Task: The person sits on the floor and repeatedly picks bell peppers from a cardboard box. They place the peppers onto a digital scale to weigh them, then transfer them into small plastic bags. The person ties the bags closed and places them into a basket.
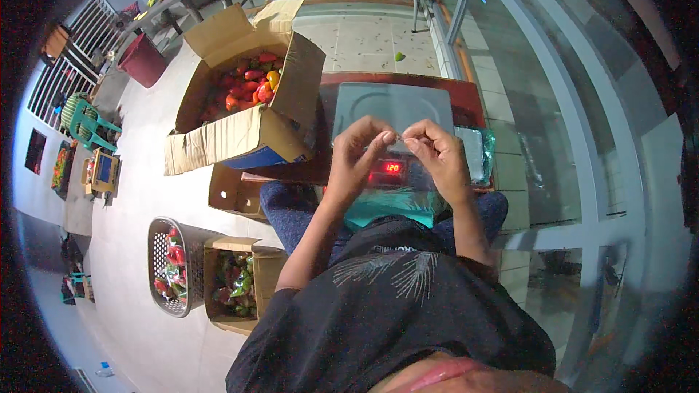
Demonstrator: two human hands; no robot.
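My left hand and my right hand meet fingertip to fingertip above the front of a grey digital scale. Both are closed in a pinch on something thin and tiny that I cannot make out. Just under them the scale's red display is lit. To the left of the scale stands an open cardboard box, with red, orange and yellow peppers inside. A stack of clear plastic bags lies at the right, close to my right hand.
A dark red table carries the scale. A plastic basket and a smaller cardboard box with bagged peppers stand on the floor at my left. Farther off are a maroon bin and a green chair. A metal-framed glass partition rises at right.
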